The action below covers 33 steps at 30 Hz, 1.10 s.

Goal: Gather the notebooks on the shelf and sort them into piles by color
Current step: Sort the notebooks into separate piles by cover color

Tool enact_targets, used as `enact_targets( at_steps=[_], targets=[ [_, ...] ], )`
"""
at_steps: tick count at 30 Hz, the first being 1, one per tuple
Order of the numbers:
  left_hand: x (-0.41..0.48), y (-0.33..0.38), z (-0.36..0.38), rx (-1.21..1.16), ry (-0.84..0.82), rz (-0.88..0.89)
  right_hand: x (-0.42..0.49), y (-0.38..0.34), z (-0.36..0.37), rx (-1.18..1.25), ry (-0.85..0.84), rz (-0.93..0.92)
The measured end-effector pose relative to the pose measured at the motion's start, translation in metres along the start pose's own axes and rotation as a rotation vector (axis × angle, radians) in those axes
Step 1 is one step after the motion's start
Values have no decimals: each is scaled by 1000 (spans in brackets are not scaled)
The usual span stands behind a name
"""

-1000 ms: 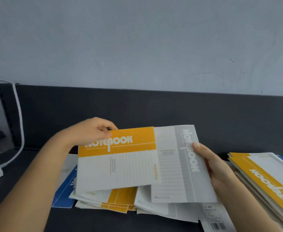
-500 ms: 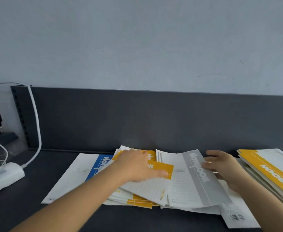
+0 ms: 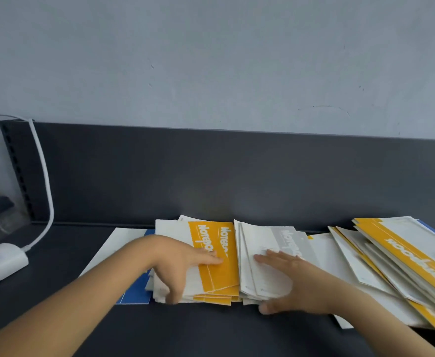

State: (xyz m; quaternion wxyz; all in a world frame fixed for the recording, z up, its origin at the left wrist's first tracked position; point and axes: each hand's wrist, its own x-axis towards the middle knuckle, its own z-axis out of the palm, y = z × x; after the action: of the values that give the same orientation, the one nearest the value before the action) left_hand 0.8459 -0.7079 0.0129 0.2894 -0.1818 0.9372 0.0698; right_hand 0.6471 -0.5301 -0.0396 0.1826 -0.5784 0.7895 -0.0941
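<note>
Pressing flat, the left hand [image 3: 183,258] lies on the yellow pile [image 3: 219,274] and the right hand [image 3: 288,276] on the grey pile [image 3: 270,243]; the piles sit side by side, touching, on the shelf [image 3: 211,331]. Neither grip closes round anything: the fingers are straight and the thumbs are at the front edges. Slippage is the likely trouble. Both piles are fanned and the covers look smooth, so a sideways nudge could slide yellow into grey. A blue notebook [image 3: 134,296] lies partly under the yellow pile and could be overlooked. The mixed stack [image 3: 404,256] at right is loosely splayed and may spill toward the grey pile.
</note>
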Motion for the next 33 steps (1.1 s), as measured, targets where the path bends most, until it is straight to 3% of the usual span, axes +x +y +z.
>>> enact_targets(
  at_steps=[3,11,15,18,21,28,30,33],
  targets=[
    [-2,-13,-1,-28,-3,51,3,-7,4,-14,48,3],
    [8,-17,-1,-221,40,176,12,-14,19,-155,-39,6],
    [18,-8,-4,-457,251,181,4,-15,13,-70,8,25],
    [29,9,-8,-455,518,123,-11,-12,2,-130,93,57],
    [35,41,-14,-321,689,59,-34,8,-16,-205,192,117],
    [57,161,-41,-59,771,28,-105,107,-68,-301,329,304],
    [74,199,-49,-84,796,32,-122,142,-83,-289,337,374],
    [107,253,-59,-311,769,36,-140,193,-98,-229,346,464]
  ],
)
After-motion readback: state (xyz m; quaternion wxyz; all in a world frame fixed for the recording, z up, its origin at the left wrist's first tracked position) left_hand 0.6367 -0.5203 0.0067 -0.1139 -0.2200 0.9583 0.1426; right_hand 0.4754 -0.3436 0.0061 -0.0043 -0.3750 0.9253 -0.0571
